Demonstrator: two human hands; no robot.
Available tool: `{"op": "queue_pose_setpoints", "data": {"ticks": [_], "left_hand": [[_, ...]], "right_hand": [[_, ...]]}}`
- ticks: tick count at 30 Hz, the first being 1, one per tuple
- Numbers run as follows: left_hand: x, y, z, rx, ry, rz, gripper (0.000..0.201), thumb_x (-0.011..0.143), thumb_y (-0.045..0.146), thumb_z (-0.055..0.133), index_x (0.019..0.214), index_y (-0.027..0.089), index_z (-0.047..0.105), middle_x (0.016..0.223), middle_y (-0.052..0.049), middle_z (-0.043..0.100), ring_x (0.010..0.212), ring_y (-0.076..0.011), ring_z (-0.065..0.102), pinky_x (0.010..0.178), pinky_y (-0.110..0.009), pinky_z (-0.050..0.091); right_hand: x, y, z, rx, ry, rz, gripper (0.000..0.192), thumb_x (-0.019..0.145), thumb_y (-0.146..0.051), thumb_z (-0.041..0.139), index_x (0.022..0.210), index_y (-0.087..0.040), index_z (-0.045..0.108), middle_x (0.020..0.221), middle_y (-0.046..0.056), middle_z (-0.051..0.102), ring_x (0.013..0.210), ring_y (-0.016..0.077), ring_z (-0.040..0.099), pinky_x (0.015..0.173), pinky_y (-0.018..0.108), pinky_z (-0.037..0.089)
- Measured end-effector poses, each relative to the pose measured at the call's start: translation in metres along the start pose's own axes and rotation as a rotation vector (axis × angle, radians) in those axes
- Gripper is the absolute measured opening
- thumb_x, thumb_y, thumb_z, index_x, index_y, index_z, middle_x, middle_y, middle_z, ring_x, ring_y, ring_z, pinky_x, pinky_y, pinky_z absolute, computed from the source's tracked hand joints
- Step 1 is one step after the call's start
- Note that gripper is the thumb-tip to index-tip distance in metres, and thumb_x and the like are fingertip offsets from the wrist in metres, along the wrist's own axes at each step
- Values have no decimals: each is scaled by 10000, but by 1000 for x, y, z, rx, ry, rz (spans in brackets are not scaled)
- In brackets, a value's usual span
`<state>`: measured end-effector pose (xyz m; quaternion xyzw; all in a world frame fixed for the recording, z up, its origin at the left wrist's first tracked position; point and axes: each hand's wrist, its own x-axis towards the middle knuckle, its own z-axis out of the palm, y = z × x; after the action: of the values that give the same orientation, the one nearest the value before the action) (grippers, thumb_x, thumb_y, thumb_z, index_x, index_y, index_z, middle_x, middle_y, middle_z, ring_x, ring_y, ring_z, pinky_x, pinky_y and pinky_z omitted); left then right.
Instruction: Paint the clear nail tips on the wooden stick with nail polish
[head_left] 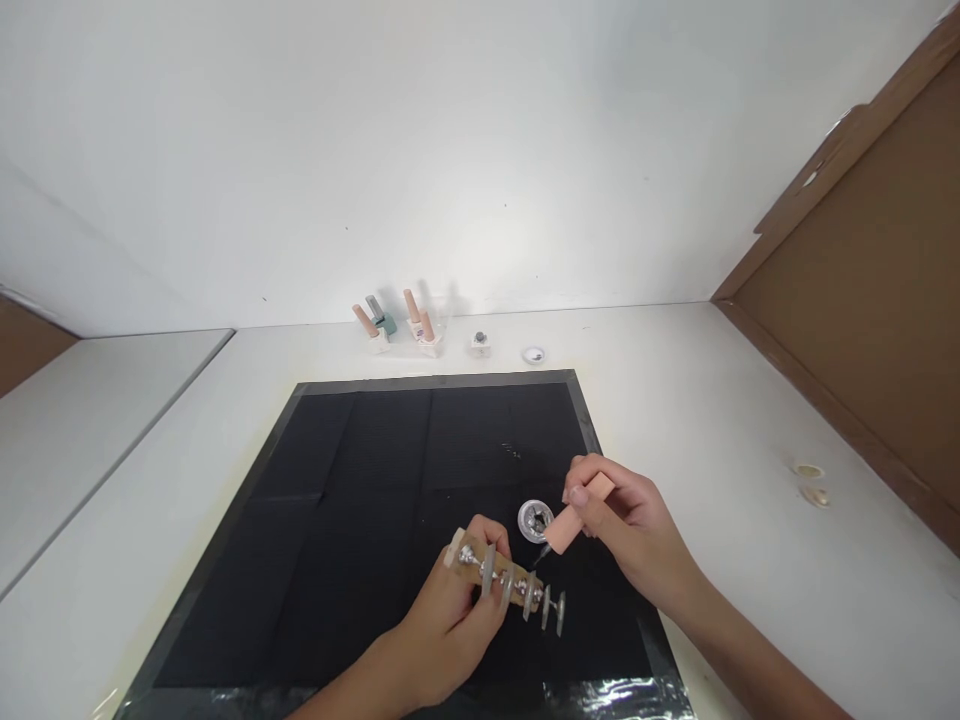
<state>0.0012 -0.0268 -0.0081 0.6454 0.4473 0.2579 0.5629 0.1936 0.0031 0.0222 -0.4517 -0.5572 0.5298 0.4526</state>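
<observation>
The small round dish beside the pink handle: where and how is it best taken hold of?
Take the dish by opposite sides of its rim, probably best from above and the far left. It is round, with uncovered silvery contents, so the middle should be avoided. The pink handle and its brush crowd the near right side.

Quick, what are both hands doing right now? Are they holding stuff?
Left hand: closed, holding the tan strip with the row of grey pieces.
Right hand: closed, holding the peach-handled brush.
</observation>
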Motion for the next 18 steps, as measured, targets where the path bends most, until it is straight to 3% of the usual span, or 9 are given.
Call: {"op": "queue_pose_setpoints", "data": {"ticks": [11, 18], "left_hand": [[8, 4, 0, 108, 47, 73, 207, 887, 345, 347, 772, 203, 445, 722, 10, 414, 644, -130, 376, 614, -260, 356], [9, 0, 1, 65, 61, 63, 179, 881, 357, 360, 806, 210, 428, 716, 11, 426, 642, -133, 390, 609, -263, 360]], "right_hand": [[1, 1, -4, -48, -191, -215, 163, 856, -226, 511, 694, -207, 503, 610, -4, 540, 551, 131, 448, 508, 257, 361], [1, 0, -5, -104, -258, -247, 173, 836, -186, 516, 666, -212, 500, 591, -2, 557, 540, 134, 458, 498, 265, 376]]}}
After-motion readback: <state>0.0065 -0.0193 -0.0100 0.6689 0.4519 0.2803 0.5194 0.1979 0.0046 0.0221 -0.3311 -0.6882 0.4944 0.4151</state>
